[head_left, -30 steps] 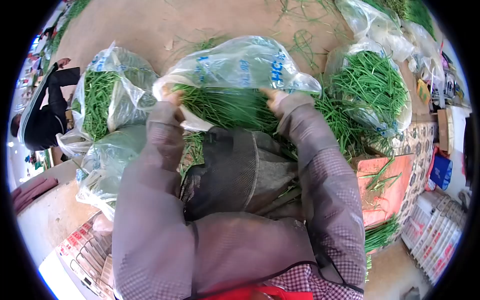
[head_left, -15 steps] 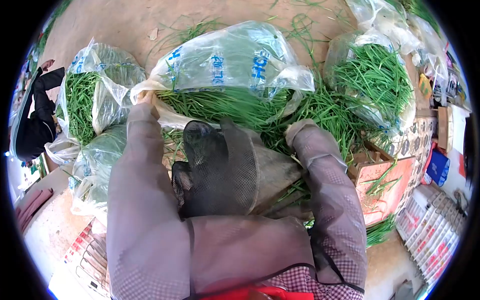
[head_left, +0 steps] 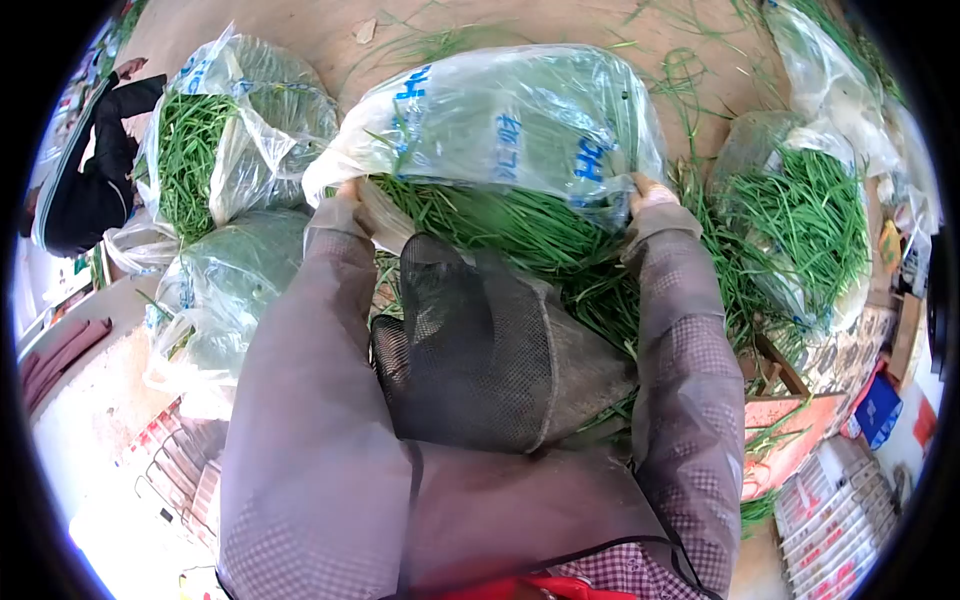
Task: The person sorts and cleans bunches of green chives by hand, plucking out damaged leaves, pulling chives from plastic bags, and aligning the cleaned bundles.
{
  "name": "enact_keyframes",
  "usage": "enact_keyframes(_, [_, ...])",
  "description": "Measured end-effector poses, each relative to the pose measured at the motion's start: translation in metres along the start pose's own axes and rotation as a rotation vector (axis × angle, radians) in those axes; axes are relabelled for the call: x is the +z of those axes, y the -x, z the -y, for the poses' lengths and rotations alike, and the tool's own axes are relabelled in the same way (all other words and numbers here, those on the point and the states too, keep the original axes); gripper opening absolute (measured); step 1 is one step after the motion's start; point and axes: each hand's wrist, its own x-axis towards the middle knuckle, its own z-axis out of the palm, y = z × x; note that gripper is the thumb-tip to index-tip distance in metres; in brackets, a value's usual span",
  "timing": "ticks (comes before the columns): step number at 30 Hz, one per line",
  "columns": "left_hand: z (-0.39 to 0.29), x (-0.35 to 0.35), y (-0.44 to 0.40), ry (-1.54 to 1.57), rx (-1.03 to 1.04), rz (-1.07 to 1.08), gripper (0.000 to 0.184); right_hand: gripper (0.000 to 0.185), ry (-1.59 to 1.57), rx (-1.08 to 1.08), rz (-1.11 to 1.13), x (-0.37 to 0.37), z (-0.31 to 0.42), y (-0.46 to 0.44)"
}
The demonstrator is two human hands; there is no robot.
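A large clear plastic bag (head_left: 470, 110) with blue lettering lies in front of me, its mouth facing my body. Long green chive-like leaves (head_left: 510, 222) fill it and spill from the mouth. My left hand (head_left: 348, 190) is closed on the bag's left edge, its fingers partly hidden by the plastic. At the right corner of the mouth, my right hand (head_left: 648, 190) is closed on the other edge. Translucent sleeves cover both arms. Between them, dark mesh fabric (head_left: 480, 340) lies over my knees.
More filled bags stand at the left (head_left: 285, 95) and a greens-filled bag (head_left: 800, 220) at the right. A lower bag (head_left: 235, 270) rests by my left arm. Another person's dark-clothed leg (head_left: 100, 170) is at far left. A reddish board (head_left: 790, 425) and striped crate-like rack (head_left: 840, 510) are at right.
My right hand has moved up from the loose leaves to the bag's right edge. My left hand keeps its hold. The whole view has shifted, and the bag's mouth looks wider.
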Motion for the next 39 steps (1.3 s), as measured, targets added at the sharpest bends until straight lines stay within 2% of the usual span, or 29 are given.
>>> enact_keyframes(1, [-0.007, 0.001, -0.002, -0.02, 0.042, -0.057, 0.06, 0.053, 0.0, -0.008, 0.003, 0.021, -0.021, -0.02])
enact_keyframes(3, [-0.017, 0.004, -0.002, -0.061, 0.114, -0.111, 0.059, 0.038, -0.78, -0.077, -0.197, 0.065, -0.074, -0.05])
enact_keyframes(4, [-0.022, 0.004, -0.001, -0.078, 0.149, -0.129, 0.058, 0.038, -0.78, -0.076, -0.195, 0.059, -0.095, -0.051])
enact_keyframes(5, [-0.024, 0.005, 0.001, -0.093, 0.183, -0.126, 0.057, 0.035, -0.942, -0.121, -0.066, 0.051, -0.114, -0.053])
enact_keyframes(7, [-0.028, 0.006, 0.006, -0.129, 0.249, -0.1, 0.056, 0.035, -0.9, -0.139, 0.035, 0.033, -0.142, -0.05])
enact_keyframes(8, [-0.029, 0.006, 0.013, -0.146, 0.287, -0.071, 0.056, 0.036, -0.698, -0.11, 0.004, 0.022, -0.154, -0.041])
enact_keyframes(9, [-0.029, 0.007, 0.019, -0.162, 0.327, -0.044, 0.055, 0.038, -0.931, -0.19, 0.104, 0.011, -0.17, -0.03])
enact_keyframes(10, [-0.03, 0.009, 0.026, -0.177, 0.363, -0.005, 0.054, 0.04, -0.988, -0.086, 0.133, -0.002, -0.18, -0.022])
enact_keyframes(11, [-0.03, 0.013, 0.031, -0.188, 0.39, 0.045, 0.054, 0.04, -0.981, -0.083, 0.131, -0.02, -0.174, -0.008])
enact_keyframes(13, [-0.03, 0.021, 0.039, -0.207, 0.411, 0.145, 0.053, 0.04, -0.962, 0.187, -0.041, -0.071, -0.142, 0.028])
enact_keyframes(15, [-0.034, 0.027, 0.039, -0.226, 0.408, 0.244, 0.052, 0.047, 0.184, 0.158, -0.416, -0.103, -0.094, 0.06])
enact_keyframes(16, [-0.034, 0.027, 0.036, -0.23, 0.397, 0.301, 0.051, 0.047, 0.19, 0.152, -0.418, -0.116, -0.058, 0.074])
enact_keyframes(18, [-0.035, 0.022, 0.026, -0.22, 0.356, 0.421, 0.05, 0.055, 0.11, -0.471, -0.669, -0.127, 0.009, 0.094])
enact_keyframes(19, [-0.036, 0.016, 0.021, -0.209, 0.328, 0.486, 0.05, 0.052, -0.136, -0.682, -0.545, -0.109, 0.019, 0.084])
enact_keyframes(20, [-0.034, 0.01, 0.016, -0.194, 0.303, 0.545, 0.049, 0.036, -0.164, -0.606, -0.205, -0.105, 0.069, 0.105])
enact_keyframes(22, [-0.03, -0.004, 0.005, -0.161, 0.239, 0.645, 0.048, 0.03, -0.089, -0.642, 0.454, -0.062, 0.108, 0.086])
enact_keyframes(23, [-0.027, -0.009, 0.0, -0.143, 0.203, 0.685, 0.048, 0.033, 0.12, -0.629, 0.565, -0.035, 0.119, 0.07])
enact_keyframes(24, [-0.024, -0.016, -0.006, -0.13, 0.187, 0.704, 0.047, 0.036, 0.232, -0.642, 0.461, -0.02, 0.127, 0.055])
enact_keyframes(25, [-0.022, -0.022, -0.013, -0.11, 0.164, 0.728, 0.047, 0.042, 0.308, -0.571, 0.186, -0.017, 0.143, 0.048])
enact_keyframes(26, [-0.018, -0.027, -0.019, -0.102, 0.15, 0.737, 0.046, 0.045, 0.126, -0.406, 0.349, -0.031, 0.154, 0.027])
enact_keyframes(28, [-0.006, -0.032, -0.035, -0.075, 0.131, 0.759, 0.045, 0.042, 0.026, -0.591, -0.056, -0.041, 0.168, 0.013])
enact_keyframes(29, [-0.004, -0.033, -0.039, -0.054, 0.111, 0.758, 0.045, 0.044, 0.126, -0.556, -0.12, -0.044, 0.182, 0.0])
enact_keyframes(30, [-0.003, -0.035, -0.04, -0.03, 0.094, 0.753, 0.045, 0.046, 0.121, -0.501, -0.143, -0.06, 0.204, 0.007])
enact_keyframes(31, [-0.008, -0.035, -0.038, -0.006, 0.076, 0.753, 0.044, 0.049, 0.108, -0.408, -0.061, -0.075, 0.222, 0.007])
enact_keyframes(34, [-0.035, -0.038, -0.023, 0.058, 0.018, 0.757, 0.044, 0.052, 0.15, -0.454, -0.099, -0.085, 0.23, -0.022])
enact_keyframes(36, [-0.081, -0.037, -0.001, -0.197, 0.343, 0.786, 0.045, 0.055, 0.133, -0.45, -0.112, -0.096, 0.229, -0.039])
enact_keyframes(37, [-0.117, -0.034, 0.013, -0.198, 0.343, 0.791, 0.045, 0.055, 0.133, -0.445, -0.11, -0.095, 0.228, -0.047])
enact_keyframes(39, [-0.172, -0.033, 0.038, -0.56, 0.082, 0.515, 0.044, 0.053, 0.041, -0.432, -0.21, -0.088, 0.225, -0.058])
